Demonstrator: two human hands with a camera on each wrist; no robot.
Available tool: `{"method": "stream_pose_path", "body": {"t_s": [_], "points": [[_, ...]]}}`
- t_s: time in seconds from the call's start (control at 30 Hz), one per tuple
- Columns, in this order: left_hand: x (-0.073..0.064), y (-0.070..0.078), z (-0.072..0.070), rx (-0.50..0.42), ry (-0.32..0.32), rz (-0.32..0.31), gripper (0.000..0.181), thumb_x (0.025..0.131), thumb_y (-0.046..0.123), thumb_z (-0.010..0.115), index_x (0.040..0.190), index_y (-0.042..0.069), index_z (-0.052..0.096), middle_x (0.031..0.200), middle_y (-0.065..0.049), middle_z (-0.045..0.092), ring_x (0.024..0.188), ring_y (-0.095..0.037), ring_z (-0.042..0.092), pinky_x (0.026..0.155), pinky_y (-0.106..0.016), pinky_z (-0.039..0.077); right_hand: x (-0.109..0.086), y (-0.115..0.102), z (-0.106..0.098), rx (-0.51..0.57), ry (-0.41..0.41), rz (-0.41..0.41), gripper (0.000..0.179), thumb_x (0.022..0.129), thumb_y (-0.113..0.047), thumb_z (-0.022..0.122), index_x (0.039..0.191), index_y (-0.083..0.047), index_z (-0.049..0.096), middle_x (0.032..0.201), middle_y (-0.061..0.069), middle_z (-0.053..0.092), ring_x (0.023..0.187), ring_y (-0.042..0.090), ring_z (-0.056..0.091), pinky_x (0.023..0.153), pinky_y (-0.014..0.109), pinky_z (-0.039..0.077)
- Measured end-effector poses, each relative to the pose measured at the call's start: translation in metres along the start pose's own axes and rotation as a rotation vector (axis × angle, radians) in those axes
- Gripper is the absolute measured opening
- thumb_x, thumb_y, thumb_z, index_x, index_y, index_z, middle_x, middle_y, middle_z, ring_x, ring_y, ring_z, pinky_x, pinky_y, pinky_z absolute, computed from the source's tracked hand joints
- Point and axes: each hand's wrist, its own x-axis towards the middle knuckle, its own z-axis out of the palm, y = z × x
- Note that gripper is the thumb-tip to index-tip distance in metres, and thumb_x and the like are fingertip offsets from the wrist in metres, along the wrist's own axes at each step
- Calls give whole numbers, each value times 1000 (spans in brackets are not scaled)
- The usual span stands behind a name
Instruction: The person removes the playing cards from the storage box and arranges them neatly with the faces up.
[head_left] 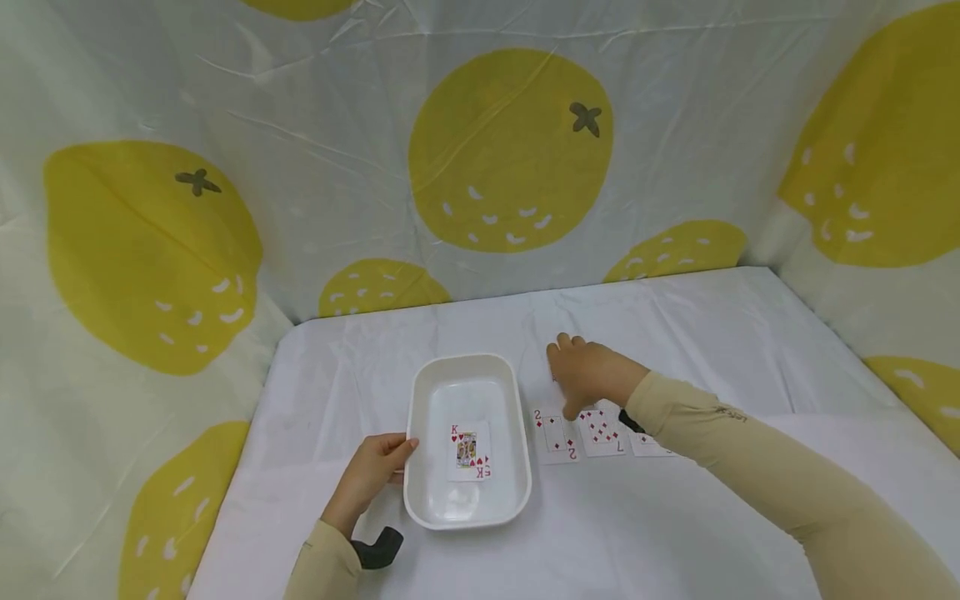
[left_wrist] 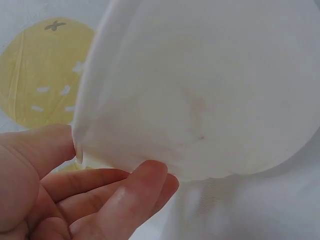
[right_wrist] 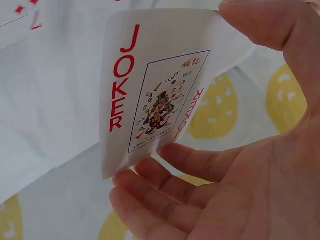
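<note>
My left hand [head_left: 371, 471] grips the left wall of a white oblong tray [head_left: 468, 396], thumb at the rim and fingers underneath, as the left wrist view shows. Face up inside lies a king of hearts [head_left: 467, 446], with the corner of another red card, a 5, peeking out from under it. To the tray's right, above the table, my right hand [head_left: 592, 375] holds a joker card [right_wrist: 157, 107] upright between thumb and fingertips. In the head view that hand mostly covers the card.
Face-up cards lie in a row right of the tray: a two of diamonds [head_left: 555, 437], a seven of diamonds [head_left: 602, 433] and a diamond card [head_left: 651, 447] partly hidden by the right wrist. A lemon-print cloth [head_left: 675, 125] hangs behind the white-covered table [head_left: 337, 383].
</note>
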Motion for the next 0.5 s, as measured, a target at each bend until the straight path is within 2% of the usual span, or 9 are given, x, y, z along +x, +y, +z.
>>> {"method": "stream_pose_path", "body": {"t_s": [0.2, 0.37, 0.5], "points": [[1, 0, -1, 7, -5, 1, 45, 88, 25, 59, 114, -12, 55, 97, -20, 63, 81, -28, 63, 65, -36, 54, -25, 44, 19, 64, 10, 35, 71, 56, -30, 81, 104, 6, 43, 84, 10, 36, 74, 24, 40, 61, 32, 43], [1, 0, -1, 20, 8, -19, 44, 88, 24, 59, 114, -11, 55, 96, -19, 63, 80, -27, 63, 64, -36, 54, -46, 70, 33, 128, 23, 29, 68, 57, -23, 80, 105, 7, 42, 86, 10, 37, 74, 24, 40, 60, 32, 42], [-3, 9, 1, 24, 14, -24, 38, 90, 16, 56, 114, -14, 53, 97, -23, 62, 81, -31, 63, 66, -39, 54, -58, 88, 46, 141, 26, 53, 72, 56, -22, 80, 109, 9, 42, 88, 11, 40, 74, 23, 42, 61, 33, 44]]}}
